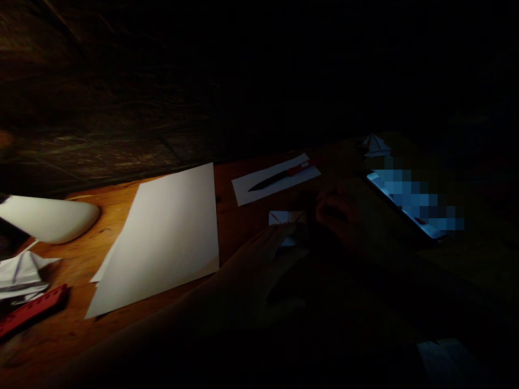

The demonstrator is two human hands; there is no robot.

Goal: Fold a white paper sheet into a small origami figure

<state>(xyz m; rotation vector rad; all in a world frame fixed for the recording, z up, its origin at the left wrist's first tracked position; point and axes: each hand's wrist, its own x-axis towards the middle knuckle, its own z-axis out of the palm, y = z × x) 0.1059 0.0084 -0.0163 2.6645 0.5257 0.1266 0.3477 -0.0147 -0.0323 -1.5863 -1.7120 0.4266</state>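
Spreading your left hand (259,265) on the folded paper (284,217), you curl your right hand (344,213) just beside it, its grip too dark to tell.

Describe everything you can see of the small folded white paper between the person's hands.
The small folded paper is white, with crisp diagonal creases showing across its upper part. It lies low on the wooden table. The left hand covers its middle with its fingers, and a further corner shows below them. The right hand sits just beside it in shadow; any contact cannot be told.
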